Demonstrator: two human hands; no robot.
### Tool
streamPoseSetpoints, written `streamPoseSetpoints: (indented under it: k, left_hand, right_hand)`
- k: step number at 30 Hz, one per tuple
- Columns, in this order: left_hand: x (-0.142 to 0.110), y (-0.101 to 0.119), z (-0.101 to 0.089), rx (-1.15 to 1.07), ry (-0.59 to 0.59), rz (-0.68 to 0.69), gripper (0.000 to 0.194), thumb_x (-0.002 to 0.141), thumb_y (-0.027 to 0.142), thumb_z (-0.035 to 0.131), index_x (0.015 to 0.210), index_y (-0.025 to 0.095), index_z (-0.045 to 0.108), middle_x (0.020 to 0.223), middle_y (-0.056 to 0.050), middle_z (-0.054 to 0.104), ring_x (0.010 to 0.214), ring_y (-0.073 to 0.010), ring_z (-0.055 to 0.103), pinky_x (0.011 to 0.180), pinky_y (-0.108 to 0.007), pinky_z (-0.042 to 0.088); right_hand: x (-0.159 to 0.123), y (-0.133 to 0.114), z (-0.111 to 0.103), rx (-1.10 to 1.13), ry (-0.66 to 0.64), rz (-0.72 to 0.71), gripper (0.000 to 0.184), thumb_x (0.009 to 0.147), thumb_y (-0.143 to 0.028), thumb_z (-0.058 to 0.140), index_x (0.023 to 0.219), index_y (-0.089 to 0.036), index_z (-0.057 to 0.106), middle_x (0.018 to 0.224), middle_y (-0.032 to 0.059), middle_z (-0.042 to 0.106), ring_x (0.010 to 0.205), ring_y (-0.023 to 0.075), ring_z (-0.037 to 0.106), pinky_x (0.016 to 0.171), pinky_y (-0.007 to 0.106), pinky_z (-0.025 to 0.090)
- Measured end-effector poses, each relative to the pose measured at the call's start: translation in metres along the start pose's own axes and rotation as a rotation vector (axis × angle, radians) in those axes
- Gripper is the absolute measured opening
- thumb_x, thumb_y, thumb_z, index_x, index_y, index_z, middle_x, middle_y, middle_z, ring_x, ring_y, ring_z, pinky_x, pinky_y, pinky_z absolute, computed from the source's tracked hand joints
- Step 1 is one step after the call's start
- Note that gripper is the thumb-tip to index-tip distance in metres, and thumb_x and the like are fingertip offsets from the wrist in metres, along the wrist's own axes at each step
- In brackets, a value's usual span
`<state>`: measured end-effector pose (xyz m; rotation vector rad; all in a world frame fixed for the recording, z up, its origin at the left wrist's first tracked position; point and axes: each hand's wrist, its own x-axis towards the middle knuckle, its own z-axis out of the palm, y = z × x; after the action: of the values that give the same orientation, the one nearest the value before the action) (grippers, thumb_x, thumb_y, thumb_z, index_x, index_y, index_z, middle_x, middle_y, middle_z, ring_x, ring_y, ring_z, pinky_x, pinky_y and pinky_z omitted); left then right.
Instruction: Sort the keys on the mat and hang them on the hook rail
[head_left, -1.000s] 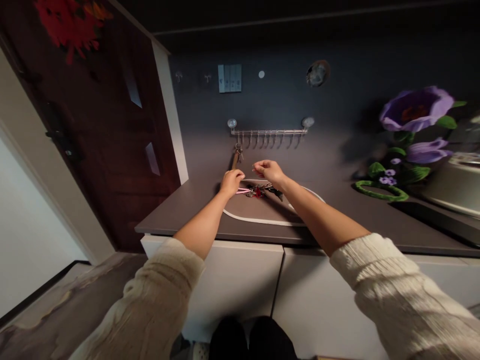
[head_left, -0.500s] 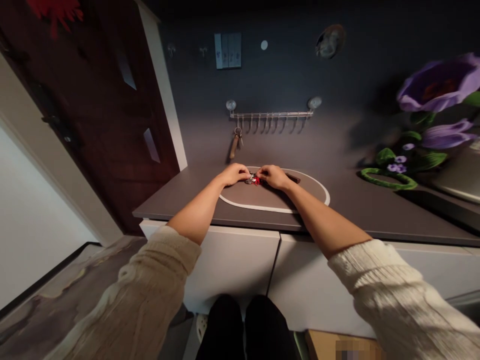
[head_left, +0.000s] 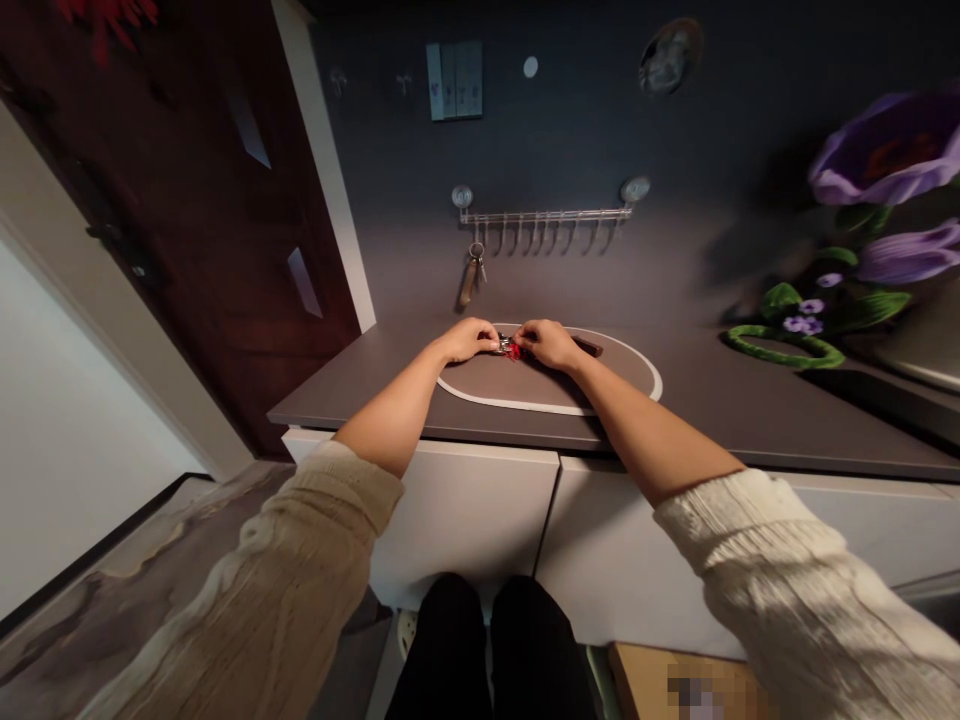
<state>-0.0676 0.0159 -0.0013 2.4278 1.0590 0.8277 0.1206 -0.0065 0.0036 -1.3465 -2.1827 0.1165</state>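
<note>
Over the oval mat (head_left: 517, 400), both hands meet at a small bunch of silver keys (head_left: 503, 343) with a red piece (head_left: 514, 352) attached, too small to make out clearly. My left hand (head_left: 466, 341) is closed in a pinch at the keys' left side. From the right, my right hand (head_left: 547, 345) pinches the bunch by the red piece, its fingertips close to the left ones. A dark brown strip-like object (head_left: 588, 346) lies on the mat just behind my right wrist, partly hidden.
A clear hook rail (head_left: 547, 216) is fixed to the dark wall by suction cups. One key ring with a brown fob (head_left: 469, 282) hangs at its left end. Purple flowers (head_left: 892, 165) and a green ring (head_left: 784, 350) stand at right. A dark red door (head_left: 187, 200) is at left.
The view has tilted slightly downward, so the wall things sit higher. Both hands stay at the keys, with only small finger movement and a slight shift of the keys.
</note>
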Motion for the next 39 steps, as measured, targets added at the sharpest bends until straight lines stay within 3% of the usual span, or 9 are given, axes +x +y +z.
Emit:
streamPoseSetpoints:
  k: [14, 23, 29, 39]
  left_hand:
    - [-0.004, 0.015, 0.000, -0.246, 0.108, -0.145, 0.014, 0.072, 0.024, 0.057, 0.073, 0.011, 0.061, 0.063, 0.000, 0.057, 0.059, -0.0087, 0.048, 0.064, -0.025, 0.038]
    - [-0.001, 0.013, 0.000, -0.493, 0.187, -0.190, 0.014, 0.072, 0.024, 0.059, 0.075, 0.011, 0.058, 0.066, -0.001, 0.058, 0.061, -0.0080, 0.050, 0.064, -0.024, 0.039]
    - [0.001, 0.013, 0.002, -0.637, 0.213, -0.188, 0.019, 0.069, 0.028, 0.063, 0.078, 0.012, 0.057, 0.068, 0.001, 0.057, 0.060, -0.0072, 0.049, 0.064, -0.023, 0.039]
    - [0.001, 0.017, 0.004, -0.763, 0.127, -0.140, 0.027, 0.065, 0.033, 0.067, 0.077, 0.012, 0.056, 0.067, 0.002, 0.057, 0.061, -0.0064, 0.049, 0.066, -0.023, 0.039]
  right_hand:
    - [-0.002, -0.007, -0.002, 0.156, 0.065, 0.020, 0.013, 0.073, -0.018, 0.054, 0.080, -0.017, 0.065, 0.077, 0.0035, 0.064, 0.071, 0.0131, 0.053, 0.072, 0.025, 0.038]
    - [0.000, -0.010, 0.002, 0.670, 0.027, 0.091, 0.016, 0.068, -0.029, 0.061, 0.074, -0.014, 0.061, 0.066, 0.0022, 0.060, 0.060, 0.0100, 0.048, 0.066, 0.026, 0.040]
    - [0.001, -0.012, 0.003, 0.864, 0.045, 0.107, 0.018, 0.065, -0.029, 0.061, 0.077, -0.015, 0.061, 0.076, 0.0029, 0.063, 0.068, 0.0111, 0.052, 0.069, 0.025, 0.041]
    - [0.002, -0.015, 0.000, 0.978, 0.039, 0.144, 0.015, 0.062, -0.029, 0.059, 0.067, -0.014, 0.059, 0.063, 0.0011, 0.059, 0.058, 0.0087, 0.048, 0.059, 0.022, 0.038]
